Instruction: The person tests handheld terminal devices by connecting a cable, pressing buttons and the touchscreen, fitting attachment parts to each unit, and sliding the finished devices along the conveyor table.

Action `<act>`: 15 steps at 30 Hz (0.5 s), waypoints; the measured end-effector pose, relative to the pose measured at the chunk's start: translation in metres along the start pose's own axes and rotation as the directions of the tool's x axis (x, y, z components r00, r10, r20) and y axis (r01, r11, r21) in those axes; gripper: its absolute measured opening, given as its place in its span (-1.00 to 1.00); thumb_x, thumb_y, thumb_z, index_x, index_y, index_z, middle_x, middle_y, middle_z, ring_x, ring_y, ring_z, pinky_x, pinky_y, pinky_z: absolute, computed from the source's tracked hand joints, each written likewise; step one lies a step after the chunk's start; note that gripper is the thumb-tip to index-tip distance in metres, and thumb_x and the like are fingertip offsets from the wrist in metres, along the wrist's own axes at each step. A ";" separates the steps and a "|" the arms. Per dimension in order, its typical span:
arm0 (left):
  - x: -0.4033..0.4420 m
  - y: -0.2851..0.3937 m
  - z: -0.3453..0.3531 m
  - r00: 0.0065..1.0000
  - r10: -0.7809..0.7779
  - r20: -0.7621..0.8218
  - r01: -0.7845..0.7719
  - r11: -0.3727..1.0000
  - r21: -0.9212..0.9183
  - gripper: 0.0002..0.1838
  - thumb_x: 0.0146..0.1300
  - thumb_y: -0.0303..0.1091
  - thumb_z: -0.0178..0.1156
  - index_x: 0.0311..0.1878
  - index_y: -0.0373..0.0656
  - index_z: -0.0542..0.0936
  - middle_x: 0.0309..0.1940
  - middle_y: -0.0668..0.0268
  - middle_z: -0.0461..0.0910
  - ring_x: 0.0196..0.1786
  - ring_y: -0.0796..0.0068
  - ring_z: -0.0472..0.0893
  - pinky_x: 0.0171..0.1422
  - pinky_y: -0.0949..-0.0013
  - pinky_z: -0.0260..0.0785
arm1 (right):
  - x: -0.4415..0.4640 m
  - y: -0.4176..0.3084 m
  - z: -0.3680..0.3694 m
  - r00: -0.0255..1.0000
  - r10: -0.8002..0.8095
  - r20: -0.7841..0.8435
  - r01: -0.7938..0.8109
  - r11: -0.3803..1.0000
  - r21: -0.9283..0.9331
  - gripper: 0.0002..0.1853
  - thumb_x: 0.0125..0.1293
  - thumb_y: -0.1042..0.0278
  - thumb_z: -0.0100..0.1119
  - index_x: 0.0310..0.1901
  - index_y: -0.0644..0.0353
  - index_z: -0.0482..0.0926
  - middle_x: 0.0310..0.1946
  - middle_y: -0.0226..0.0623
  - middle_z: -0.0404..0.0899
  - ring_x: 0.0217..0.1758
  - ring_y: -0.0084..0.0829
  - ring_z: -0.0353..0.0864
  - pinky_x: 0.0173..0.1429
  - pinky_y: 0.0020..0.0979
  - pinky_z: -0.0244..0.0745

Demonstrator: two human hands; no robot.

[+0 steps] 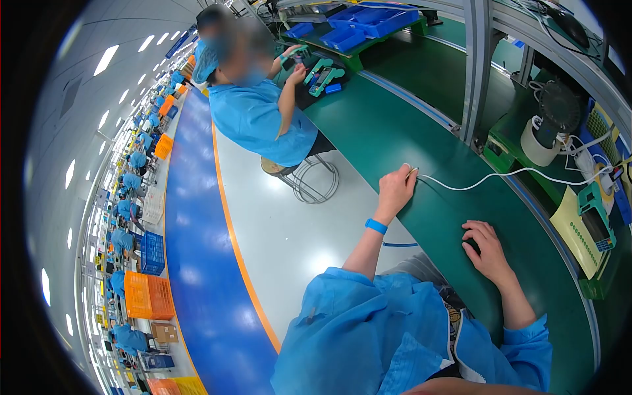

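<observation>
My left hand point(395, 192), with a blue wristband point(376, 226) below it, pinches the end of a white cable point(461, 189) near the edge of the green tabletop point(447, 227). The tip between the fingers is mostly hidden. From there the cable runs right across the surface to the equipment side. My right hand point(488, 255) rests palm down on the green top, its fingers bent but apart, with nothing seen in it.
At right stand a small dark fan point(558, 108), a white round holder point(540, 145), a teal handheld device point(596, 217) and a yellow sheet point(573, 230). A metal post point(475, 72) rises behind the table. A seated co-worker point(263, 118) handles devices; blue trays point(372, 23) lie beyond.
</observation>
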State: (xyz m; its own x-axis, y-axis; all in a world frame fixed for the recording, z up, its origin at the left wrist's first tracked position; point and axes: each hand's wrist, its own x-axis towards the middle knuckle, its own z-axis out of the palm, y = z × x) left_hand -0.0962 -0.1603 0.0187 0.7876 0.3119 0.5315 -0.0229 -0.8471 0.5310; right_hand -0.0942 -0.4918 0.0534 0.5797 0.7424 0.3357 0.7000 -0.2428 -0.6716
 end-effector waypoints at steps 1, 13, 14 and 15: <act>0.000 0.000 0.000 1.000 -0.001 0.002 0.001 1.000 0.003 -0.75 0.55 -0.24 0.32 -0.26 -0.15 0.58 -0.56 0.11 0.62 -0.47 -0.06 0.65 -0.36 -0.02 0.43 | 0.000 0.000 0.000 1.000 0.003 0.000 -0.003 1.000 0.000 -0.78 0.31 0.56 0.43 -0.07 0.20 0.60 0.24 -0.14 0.66 0.38 -0.01 0.59 0.46 -0.06 0.48; 0.000 -0.002 0.001 1.000 0.012 -0.014 -0.012 1.000 -0.020 -0.70 0.55 -0.24 0.31 -0.30 -0.17 0.51 -0.59 0.10 0.60 -0.48 -0.10 0.62 -0.38 -0.05 0.39 | 0.000 -0.001 0.000 1.000 0.015 0.010 -0.015 1.000 0.014 -0.78 0.31 0.56 0.42 -0.07 0.21 0.59 0.24 -0.12 0.66 0.40 0.00 0.59 0.48 -0.05 0.46; 0.000 -0.001 0.001 1.000 0.015 -0.017 -0.015 1.000 -0.017 -0.70 0.55 -0.24 0.31 -0.30 -0.17 0.52 -0.59 0.10 0.60 -0.49 -0.10 0.62 -0.38 -0.05 0.39 | 0.000 -0.001 0.000 1.000 0.023 0.015 -0.023 1.000 0.018 -0.78 0.31 0.56 0.41 -0.06 0.21 0.59 0.25 -0.11 0.66 0.41 0.00 0.58 0.49 -0.05 0.45; 0.000 -0.001 0.001 1.000 0.017 -0.019 -0.018 1.000 -0.015 -0.71 0.55 -0.24 0.31 -0.30 -0.17 0.52 -0.59 0.10 0.59 -0.49 -0.09 0.62 -0.38 -0.05 0.39 | 0.000 -0.001 0.000 1.000 0.015 0.011 -0.015 1.000 0.012 -0.78 0.31 0.56 0.42 -0.07 0.21 0.59 0.24 -0.12 0.66 0.40 0.00 0.59 0.48 -0.05 0.46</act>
State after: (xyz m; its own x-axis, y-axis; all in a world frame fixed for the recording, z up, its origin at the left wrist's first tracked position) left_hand -0.0958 -0.1596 0.0177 0.7751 0.3054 0.5531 -0.0457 -0.8460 0.5312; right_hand -0.0948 -0.4919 0.0542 0.5855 0.7455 0.3183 0.6860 -0.2465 -0.6846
